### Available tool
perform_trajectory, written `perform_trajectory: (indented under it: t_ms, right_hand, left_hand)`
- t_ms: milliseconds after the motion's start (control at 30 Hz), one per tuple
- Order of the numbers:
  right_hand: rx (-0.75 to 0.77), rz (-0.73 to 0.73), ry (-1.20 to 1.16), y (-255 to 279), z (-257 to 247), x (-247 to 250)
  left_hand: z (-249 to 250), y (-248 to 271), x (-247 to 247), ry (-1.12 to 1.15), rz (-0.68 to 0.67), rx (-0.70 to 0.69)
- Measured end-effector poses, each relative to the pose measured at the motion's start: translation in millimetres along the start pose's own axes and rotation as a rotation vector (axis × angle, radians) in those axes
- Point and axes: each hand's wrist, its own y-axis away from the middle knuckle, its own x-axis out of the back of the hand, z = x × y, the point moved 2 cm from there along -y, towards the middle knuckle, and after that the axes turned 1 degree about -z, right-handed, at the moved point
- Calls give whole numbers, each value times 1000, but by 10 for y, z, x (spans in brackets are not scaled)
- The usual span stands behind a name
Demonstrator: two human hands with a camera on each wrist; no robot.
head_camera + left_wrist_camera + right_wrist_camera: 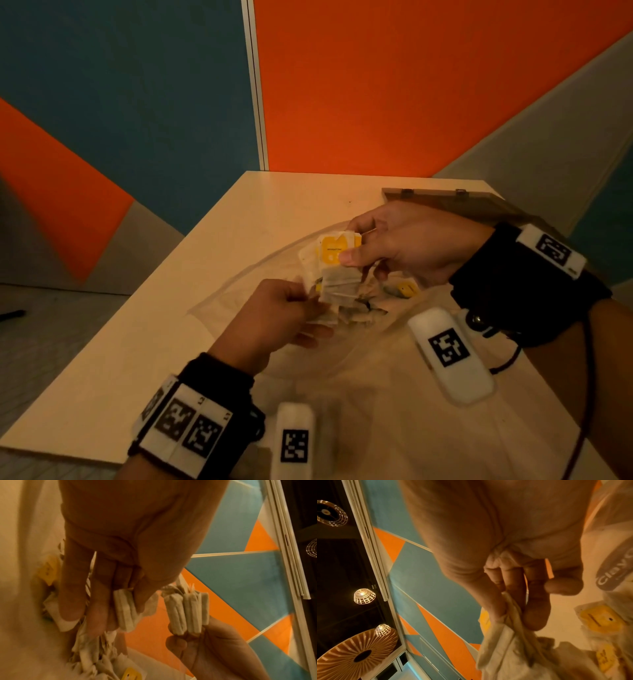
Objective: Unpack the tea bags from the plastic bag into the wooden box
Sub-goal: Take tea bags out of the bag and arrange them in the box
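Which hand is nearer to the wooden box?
Right. The right hand holds a stack of tea bags just in front of the wooden box; the left hand is farther away, over the plastic bag.

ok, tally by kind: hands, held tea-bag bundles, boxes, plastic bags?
hands: 2, left hand and right hand
held tea-bag bundles: 2, left's, right's
wooden box: 1
plastic bag: 1
Total: 6. Loose tea bags in the bag are too blurred to count.
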Motion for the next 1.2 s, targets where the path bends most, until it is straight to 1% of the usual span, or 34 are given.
perform_trajectory:
  t_ms: [67,167,300,367,433,500,567,700,800,933,1067,1133,1200]
  right_hand:
    - [-25,-58,45,9,-4,-9]
    - [-39,-149,151,33,-30,-34]
    - [6,-228,248,77,-69,-61]
    - [23,-276,307,99,-87,-87]
    - [41,-297,407,102,-80,-108]
    - [39,-245,461,68,-50,-117]
    - [19,-161,403,11,-2,-117]
    - [-40,-15,163,-101,122,-117]
    - [-69,4,-7,-143,192,-131]
    - [-141,14,-215,-172,255,-136]
    - [-180,-11,-385,-190,290,-162]
    - [-180,12,-431,-194,303,-165]
    - [-170,71,-412,-201,318,-161]
  left_hand:
    - [41,25,27,13,-13,20]
    - [108,59,68,35,18,12]
    - [167,51,133,50,112,-4]
    - [176,34,144,59,129,5]
    - [178,30,134,61,111,19]
    - [169,30,123,37,88,13]
    - [156,29,118,20,56,-7]
    - [153,46,104,2,-43,-31]
    - [161,60,94,-1,-90,-61]
    - [163,37,86,11,-66,-52]
    - [160,8,84,-22,18,-27]
    - [188,16,66,-33,14,-46]
    - [223,35,62,-25,-7,-61]
